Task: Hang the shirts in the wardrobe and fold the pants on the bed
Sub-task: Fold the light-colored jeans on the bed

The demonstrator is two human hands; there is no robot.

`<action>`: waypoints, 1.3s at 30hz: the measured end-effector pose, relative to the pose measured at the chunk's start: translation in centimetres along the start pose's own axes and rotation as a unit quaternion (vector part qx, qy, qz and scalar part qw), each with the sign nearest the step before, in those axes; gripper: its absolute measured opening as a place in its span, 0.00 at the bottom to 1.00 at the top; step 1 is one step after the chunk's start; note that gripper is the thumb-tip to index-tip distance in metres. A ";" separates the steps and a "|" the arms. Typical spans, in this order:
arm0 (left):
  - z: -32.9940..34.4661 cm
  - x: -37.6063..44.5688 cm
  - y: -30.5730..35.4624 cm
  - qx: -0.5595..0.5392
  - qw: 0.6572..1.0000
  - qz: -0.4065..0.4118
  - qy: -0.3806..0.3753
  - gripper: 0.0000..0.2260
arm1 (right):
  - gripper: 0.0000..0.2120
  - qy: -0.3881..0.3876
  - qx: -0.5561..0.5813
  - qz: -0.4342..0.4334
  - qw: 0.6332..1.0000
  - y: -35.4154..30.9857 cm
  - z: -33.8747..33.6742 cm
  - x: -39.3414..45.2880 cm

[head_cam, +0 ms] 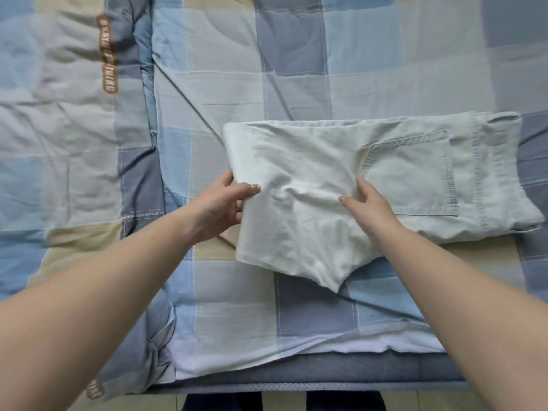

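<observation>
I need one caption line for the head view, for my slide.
Left hand grips the folded edge of pale pants on a checked bed cover; right hand presses them.

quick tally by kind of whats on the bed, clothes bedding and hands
pants: 1, pale jeans, partly folded
quilts: 1, checked quilt, at left
sheets: 1, checked sheet
hands: 2, left hand pinching the fold, right hand resting on the jeans
total: 5
</observation>
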State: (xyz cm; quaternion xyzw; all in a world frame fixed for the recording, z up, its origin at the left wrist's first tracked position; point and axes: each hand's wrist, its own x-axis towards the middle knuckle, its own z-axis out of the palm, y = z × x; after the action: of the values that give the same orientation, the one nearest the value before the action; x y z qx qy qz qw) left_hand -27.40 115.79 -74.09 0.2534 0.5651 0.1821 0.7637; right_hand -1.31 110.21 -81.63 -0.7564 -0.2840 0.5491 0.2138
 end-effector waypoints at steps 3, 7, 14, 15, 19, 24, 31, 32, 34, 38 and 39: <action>4.3 -1.2 2.2 -0.004 0.996 0.051 -0.073 0.27 | 0.31 -0.031 0.044 0.013 0.998 -0.1 -0.3 -1.3; 10.7 -1.0 3.5 -0.039 0.988 0.091 -0.116 0.28 | 0.24 -0.076 0.156 -0.036 0.984 -3.7 -1.7 -3.4; 22.4 2.1 4.6 0.040 0.974 0.119 -0.188 0.34 | 0.32 -0.188 0.325 -0.055 0.925 -8.0 -11.1 -4.6; 24.0 2.7 4.6 0.048 0.973 0.115 -0.196 0.35 | 0.33 -0.193 0.339 -0.058 0.919 -8.0 -12.6 -4.5; 31.0 5.1 4.6 0.082 0.968 0.100 -0.214 0.35 | 0.28 -0.160 0.393 -0.060 0.904 -6.3 -18.9 -3.3; 37.9 8.2 2.8 0.107 0.967 0.072 -0.221 0.36 | 0.28 -0.107 0.394 -0.040 0.912 -2.6 -25.3 -1.8; 37.1 10.5 -3.1 0.118 0.990 0.053 -0.051 0.20 | 0.18 -0.027 0.244 0.093 0.965 8.1 -28.1 -1.0; 35.6 10.6 -4.0 0.141 0.985 0.092 0.027 0.16 | 0.16 -0.010 0.225 0.091 0.970 9.2 -27.8 -1.0; 32.3 10.2 -5.6 0.196 0.951 0.150 0.184 0.11 | 0.13 0.033 0.190 0.062 0.979 10.4 -27.2 -0.9; 27.1 8.8 -8.5 0.223 0.921 0.102 0.304 0.22 | 0.07 0.127 0.070 -0.021 0.989 10.8 -26.0 -0.1; 26.4 8.8 -8.9 0.226 0.924 0.077 0.297 0.26 | 0.06 0.153 0.059 -0.038 0.986 10.9 -25.9 0.0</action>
State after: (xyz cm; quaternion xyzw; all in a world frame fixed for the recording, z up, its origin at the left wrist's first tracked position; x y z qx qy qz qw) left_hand 0.37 108.78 -80.04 0.3964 0.7709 0.1753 0.4668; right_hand 25.46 101.80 -80.68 -0.8062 -0.2439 0.4345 0.3192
